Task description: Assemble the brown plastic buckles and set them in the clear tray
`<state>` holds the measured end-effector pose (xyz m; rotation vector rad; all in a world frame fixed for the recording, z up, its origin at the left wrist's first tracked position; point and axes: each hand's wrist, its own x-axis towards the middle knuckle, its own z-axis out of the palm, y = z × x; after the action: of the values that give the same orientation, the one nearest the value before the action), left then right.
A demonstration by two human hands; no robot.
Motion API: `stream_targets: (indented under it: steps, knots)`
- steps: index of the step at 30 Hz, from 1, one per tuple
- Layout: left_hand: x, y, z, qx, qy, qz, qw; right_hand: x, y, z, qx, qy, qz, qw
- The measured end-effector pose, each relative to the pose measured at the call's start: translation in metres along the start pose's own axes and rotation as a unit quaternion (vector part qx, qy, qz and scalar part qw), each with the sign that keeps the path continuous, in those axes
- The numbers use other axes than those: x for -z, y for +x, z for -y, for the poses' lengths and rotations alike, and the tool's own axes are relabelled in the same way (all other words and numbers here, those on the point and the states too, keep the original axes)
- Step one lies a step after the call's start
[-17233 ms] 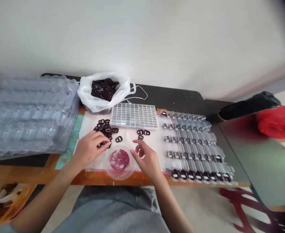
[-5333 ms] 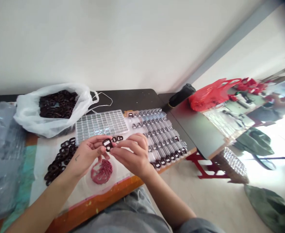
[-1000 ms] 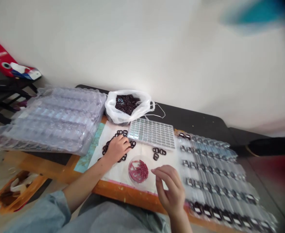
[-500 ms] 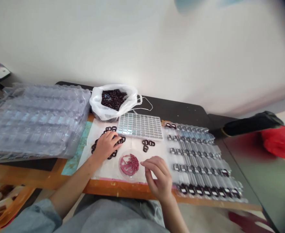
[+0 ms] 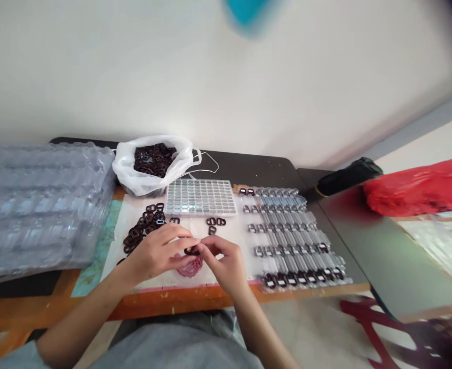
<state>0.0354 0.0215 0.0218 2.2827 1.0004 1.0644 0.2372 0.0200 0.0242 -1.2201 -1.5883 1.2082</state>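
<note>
Right of the dark pile (image 5: 141, 231), the left hand (image 5: 152, 257) pinches a dark buckle (image 5: 191, 251) above the pink pieces (image 5: 191, 269), the right hand (image 5: 228, 261) meeting its right end, clamped or not I can't tell, beside clear plastic rows (image 5: 287, 233).

The table (image 5: 262, 165) carries white paper (image 5: 195, 224) and a bag (image 5: 133, 180).

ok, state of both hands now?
Left hand: holding a small dark buckle-like piece.
Right hand: at that piece's edge; whether it grips can't be told.
</note>
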Motion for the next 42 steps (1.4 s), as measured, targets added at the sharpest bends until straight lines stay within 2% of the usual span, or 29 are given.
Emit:
stream_targets:
  steps: [2,4,8,12,14,16,17,19,22,25,29,33,38,42]
  knots:
    - [-0.004,0.005,0.0,0.048,-0.075,-0.026,0.996,0.002,0.003,0.0,-0.015,0.029,0.012,0.999]
    - [-0.012,0.01,0.001,0.11,-0.198,-0.055,0.972,0.002,0.006,-0.001,-0.023,0.056,0.007,0.998]
    - [-0.033,0.016,0.004,0.187,-0.448,-0.088,0.87,-0.003,0.008,-0.004,-0.028,0.089,-0.012,0.996]
    - [-0.04,0.017,0.012,0.231,-0.54,-0.096,0.803,0.001,0.018,-0.007,0.001,0.064,0.003,0.998]
    - [-0.037,0.017,0.019,0.242,-0.566,-0.121,0.779,0.009,0.035,-0.012,0.028,-0.001,0.002,1.0]
    - [-0.03,0.017,0.029,0.245,-0.587,-0.162,0.754,0.019,0.064,-0.019,0.06,-0.12,-0.013,0.991]
    - [-0.027,0.017,0.035,0.248,-0.598,-0.187,0.739,0.023,0.081,-0.023,0.078,-0.199,-0.02,0.977]
    - [-0.022,0.016,0.047,0.261,-0.622,-0.234,0.7,0.028,0.118,-0.031,0.101,-0.366,-0.003,0.925]
    - [-0.019,0.013,0.063,0.295,-0.659,-0.27,0.637,0.025,0.166,-0.04,0.1,-0.447,0.007,0.889]
    - [-0.022,0.01,0.07,0.327,-0.68,-0.274,0.597,0.017,0.192,-0.047,0.1,-0.484,0.017,0.869]
    - [-0.028,0.007,0.069,0.35,-0.693,-0.251,0.578,0.011,0.2,-0.051,0.102,-0.519,0.037,0.848]
    - [-0.033,0.005,0.068,0.357,-0.7,-0.235,0.572,0.009,0.204,-0.052,0.094,-0.529,0.041,0.843]
    - [-0.036,0.005,0.067,0.359,-0.702,-0.225,0.572,0.009,0.214,-0.047,0.087,-0.507,0.038,0.857]
    - [-0.037,0.007,0.064,0.365,-0.692,-0.223,0.582,0.008,0.194,-0.029,0.11,-0.455,0.038,0.883]
